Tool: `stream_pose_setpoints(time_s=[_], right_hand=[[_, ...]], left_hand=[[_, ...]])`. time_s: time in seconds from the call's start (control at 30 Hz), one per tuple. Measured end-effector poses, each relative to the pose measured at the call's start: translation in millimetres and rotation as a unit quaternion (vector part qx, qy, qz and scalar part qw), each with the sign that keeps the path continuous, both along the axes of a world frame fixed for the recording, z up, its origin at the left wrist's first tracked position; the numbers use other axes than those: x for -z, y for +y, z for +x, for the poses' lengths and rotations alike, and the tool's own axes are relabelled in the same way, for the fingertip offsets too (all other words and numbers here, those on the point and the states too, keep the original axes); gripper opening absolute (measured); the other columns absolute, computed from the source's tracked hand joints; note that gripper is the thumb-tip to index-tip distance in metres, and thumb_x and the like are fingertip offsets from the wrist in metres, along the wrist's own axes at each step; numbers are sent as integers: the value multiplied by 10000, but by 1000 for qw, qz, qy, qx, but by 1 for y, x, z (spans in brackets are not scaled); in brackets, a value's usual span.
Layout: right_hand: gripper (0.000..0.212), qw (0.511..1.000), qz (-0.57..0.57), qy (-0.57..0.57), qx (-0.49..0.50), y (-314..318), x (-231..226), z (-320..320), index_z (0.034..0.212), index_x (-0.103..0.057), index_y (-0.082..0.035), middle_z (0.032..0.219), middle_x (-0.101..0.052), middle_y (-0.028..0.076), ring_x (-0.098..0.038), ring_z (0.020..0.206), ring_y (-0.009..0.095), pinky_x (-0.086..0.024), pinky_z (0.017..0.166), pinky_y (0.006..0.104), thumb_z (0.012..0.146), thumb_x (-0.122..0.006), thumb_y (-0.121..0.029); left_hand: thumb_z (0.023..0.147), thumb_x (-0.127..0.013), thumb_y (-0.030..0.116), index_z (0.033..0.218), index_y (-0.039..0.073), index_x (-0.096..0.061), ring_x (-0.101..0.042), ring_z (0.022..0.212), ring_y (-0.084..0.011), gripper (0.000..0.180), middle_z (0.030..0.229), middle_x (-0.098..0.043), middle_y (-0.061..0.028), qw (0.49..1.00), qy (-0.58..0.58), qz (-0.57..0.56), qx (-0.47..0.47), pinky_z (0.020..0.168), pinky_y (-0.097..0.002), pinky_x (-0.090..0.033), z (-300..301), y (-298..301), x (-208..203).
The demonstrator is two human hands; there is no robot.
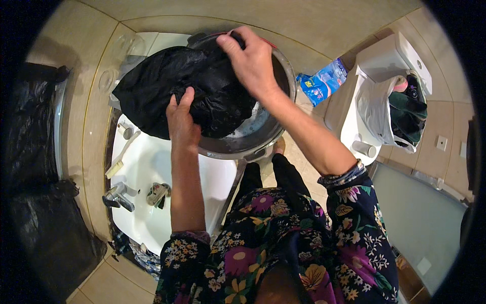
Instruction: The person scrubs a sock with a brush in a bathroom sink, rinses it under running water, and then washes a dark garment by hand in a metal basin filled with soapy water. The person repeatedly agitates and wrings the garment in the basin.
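Observation:
A large, wet-looking black cloth (147,88) is bunched up over a dark round tub (290,83). My left hand (183,120) pinches a fold at the cloth's near side. Farther back and to the right, my right hand (253,63) is closed on the cloth's upper edge, near the tub's far rim. Foamy water (249,124) shows in the tub below the cloth. The cloth's left part hangs out past the tub, over the counter and the far end of the white sink (217,185).
A long-handled brush (123,153) lies along the sink's left edge, beside the faucet (118,196). Some small wet thing (158,193) sits in the basin. To the right stand a blue packet (323,83), a toilet (349,114) and a white bag (374,111) with dark clothes.

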State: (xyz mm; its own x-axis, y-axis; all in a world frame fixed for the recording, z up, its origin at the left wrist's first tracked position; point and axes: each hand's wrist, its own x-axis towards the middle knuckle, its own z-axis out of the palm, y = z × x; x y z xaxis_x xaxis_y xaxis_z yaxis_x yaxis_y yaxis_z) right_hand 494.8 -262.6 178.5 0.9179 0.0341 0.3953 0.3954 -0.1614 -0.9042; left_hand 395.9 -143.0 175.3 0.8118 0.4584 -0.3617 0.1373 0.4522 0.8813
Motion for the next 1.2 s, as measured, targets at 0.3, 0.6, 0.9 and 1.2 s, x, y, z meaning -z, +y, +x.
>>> stream_pose_setpoints(time_s=[0.3,0.6,0.9,1.2], right_hand=[[304,966,-113,-171,-159,42,-2,-114,753,-607,-51,802,-593,125,-586,758,299,-489,614,376,606,-683,-306],[282,991,-100,-33,-84,51,11,-72,609,-573,-35,646,-590,183,-600,603,336,-485,522,423,718,-628,-289],[326,975,-187,93,-77,24,42,-3,779,-636,-40,747,-612,171,-606,698,301,-482,641,356,769,-625,-366],[278,941,2,201,-273,-39,32,-3,938,-565,-44,865,-602,31,-552,822,114,-451,759,257,698,-705,-57]], left_hand=[[909,-461,374,699,128,-533,-484,697,-129,331,669,-494,6,967,-150,-195,67,671,-246,-410,-2,21,36],[874,-462,283,1106,23,-532,-550,947,-230,355,1058,-558,-86,980,56,176,67,831,-348,-441,-15,20,69],[817,-553,300,1177,16,-496,-552,994,-257,462,1123,-557,-109,992,42,-102,-64,895,-374,-429,8,-30,5],[836,-562,377,1132,-16,-525,-548,1001,-260,494,1092,-568,-137,995,-7,-102,-1,916,-368,-408,14,2,-2]])
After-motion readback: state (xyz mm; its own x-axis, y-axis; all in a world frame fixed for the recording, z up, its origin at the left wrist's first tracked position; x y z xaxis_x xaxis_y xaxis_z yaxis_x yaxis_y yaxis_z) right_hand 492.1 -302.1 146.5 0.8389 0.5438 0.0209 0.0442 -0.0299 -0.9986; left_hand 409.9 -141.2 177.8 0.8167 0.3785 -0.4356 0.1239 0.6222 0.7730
